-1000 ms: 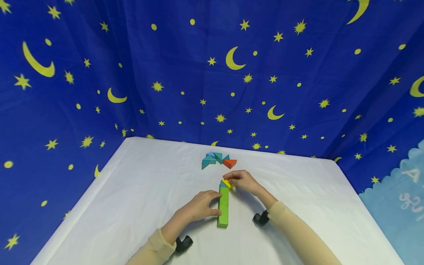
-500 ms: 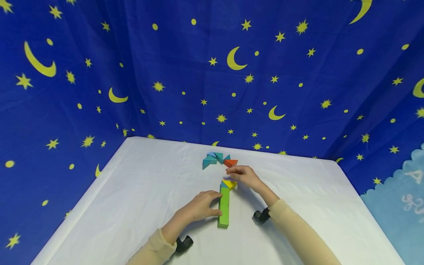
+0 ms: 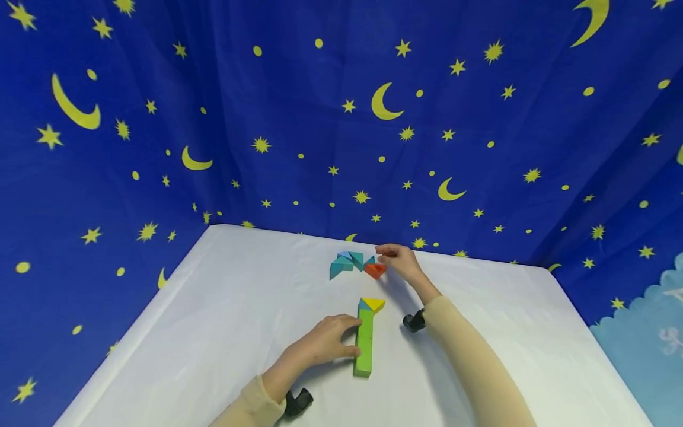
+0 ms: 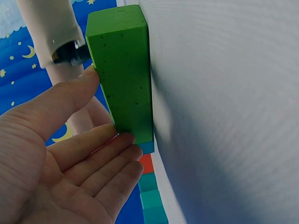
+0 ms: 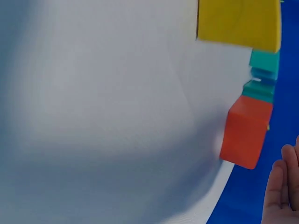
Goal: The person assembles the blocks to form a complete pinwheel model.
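Two green blocks [image 3: 364,341] lie end to end on the white table, with a blue triangle [image 3: 363,305] and a yellow triangle [image 3: 374,305] at their far end. My left hand [image 3: 323,341] touches the left side of the green blocks with thumb and fingertips; the left wrist view shows the green block [image 4: 122,74] beside those relaxed fingers. My right hand [image 3: 400,261] hovers by the orange-red triangle [image 3: 376,270], fingers extended. In the right wrist view the orange-red block [image 5: 245,133] stands apart from the fingers [image 5: 282,186], which hold nothing visible.
Several teal and blue triangles [image 3: 342,267] lie grouped left of the orange-red one, near the table's [image 3: 256,284] far edge. A blue cloth [image 3: 299,118] with yellow moons and stars hangs behind. Black devices [image 3: 299,403] are on both wrists.
My right hand has left the yellow triangle and moved away from me to the orange-red triangle. The yellow triangle sits slightly turned beside the blue one. My left hand stays at the green blocks.
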The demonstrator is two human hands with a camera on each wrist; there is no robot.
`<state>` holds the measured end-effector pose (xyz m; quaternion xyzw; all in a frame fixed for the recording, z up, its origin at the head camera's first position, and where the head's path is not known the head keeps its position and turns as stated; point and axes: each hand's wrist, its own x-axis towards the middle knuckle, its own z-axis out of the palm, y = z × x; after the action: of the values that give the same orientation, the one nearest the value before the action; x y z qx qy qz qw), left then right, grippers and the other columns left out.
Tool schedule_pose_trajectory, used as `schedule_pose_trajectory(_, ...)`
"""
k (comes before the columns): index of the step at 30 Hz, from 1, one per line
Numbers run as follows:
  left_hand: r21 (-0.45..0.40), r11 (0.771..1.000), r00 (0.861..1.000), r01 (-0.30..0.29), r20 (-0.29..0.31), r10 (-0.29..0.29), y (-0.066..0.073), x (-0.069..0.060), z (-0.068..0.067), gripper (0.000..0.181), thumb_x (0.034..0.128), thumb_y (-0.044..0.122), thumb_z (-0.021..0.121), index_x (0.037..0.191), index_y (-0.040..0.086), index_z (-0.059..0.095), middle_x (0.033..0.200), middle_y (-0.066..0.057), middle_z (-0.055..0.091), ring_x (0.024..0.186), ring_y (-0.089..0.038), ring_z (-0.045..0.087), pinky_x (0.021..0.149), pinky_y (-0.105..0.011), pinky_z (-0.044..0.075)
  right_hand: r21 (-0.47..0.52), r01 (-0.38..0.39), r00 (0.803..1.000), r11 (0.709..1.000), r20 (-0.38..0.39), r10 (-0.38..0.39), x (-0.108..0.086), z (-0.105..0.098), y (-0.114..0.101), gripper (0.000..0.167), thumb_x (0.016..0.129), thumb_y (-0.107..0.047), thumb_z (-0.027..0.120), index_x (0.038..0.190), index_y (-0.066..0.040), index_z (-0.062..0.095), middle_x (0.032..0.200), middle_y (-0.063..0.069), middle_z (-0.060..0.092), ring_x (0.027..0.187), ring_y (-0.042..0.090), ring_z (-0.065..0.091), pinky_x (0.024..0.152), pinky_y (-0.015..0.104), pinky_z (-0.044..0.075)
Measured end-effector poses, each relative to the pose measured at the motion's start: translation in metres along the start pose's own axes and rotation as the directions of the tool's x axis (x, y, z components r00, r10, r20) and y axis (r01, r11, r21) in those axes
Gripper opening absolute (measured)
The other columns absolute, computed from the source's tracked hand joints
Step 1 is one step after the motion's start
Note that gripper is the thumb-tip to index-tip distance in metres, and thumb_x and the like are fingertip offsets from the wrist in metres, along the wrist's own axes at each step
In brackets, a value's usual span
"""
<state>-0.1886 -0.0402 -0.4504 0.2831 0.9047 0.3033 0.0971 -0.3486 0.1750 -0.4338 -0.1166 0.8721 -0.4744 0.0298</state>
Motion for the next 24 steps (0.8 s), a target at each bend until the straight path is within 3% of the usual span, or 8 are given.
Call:
schedule_pose_trajectory(9, 0.014, 1.000, 1.000, -0.003, 0.002, 0.003, 0.000, -0.001, -0.001, 0.062, 0.0812, 0.034, 0.075, 0.131, 0.003, 0.054, 0.130, -0.009, 0.055, 0.122, -0.023, 0.048, 0.102, -0.036, 0.038, -0.101, -0.023, 0.998, 0.995, 0.062, 0.030, 0.019, 0.008, 0.009, 0.031, 0.087, -0.002, 0.066, 0.118, -0.001, 0.065, 0.112, 0.012, 0.065, 0.105, 0.027, 0.058, 0.087, 0.037, 0.050)
schedule_pose_trajectory(17, 0.006, 1.000, 1.000, 0.012, 0.016, -0.012, 0.003, 0.000, -0.001, 0.062, 0.0808, 0.034, 0.075, 0.131, 0.004, 0.055, 0.130, -0.008, 0.056, 0.122, -0.022, 0.048, 0.102, -0.036, 0.038, -0.127, -0.006, 0.998, 0.992, 0.061, 0.014, 0.023, 0.011, 0.012, 0.030, 0.087, 0.001, 0.063, 0.117, 0.000, 0.065, 0.111, 0.013, 0.065, 0.103, 0.027, 0.058, 0.088, 0.037, 0.050)
schedule_pose_trajectory(24, 0.011, 1.000, 1.000, 0.016, 0.017, -0.016, 0.001, 0.000, -0.002, 0.062, 0.0807, 0.035, 0.075, 0.131, 0.004, 0.055, 0.129, -0.007, 0.056, 0.122, -0.021, 0.049, 0.102, -0.035, 0.038, -0.164, 0.015, 0.995, 0.986, 0.104, 0.003, 0.025, 0.008, 0.013, 0.029, 0.089, -0.002, 0.063, 0.118, -0.003, 0.065, 0.113, 0.011, 0.065, 0.103, 0.025, 0.058, 0.088, 0.037, 0.050)
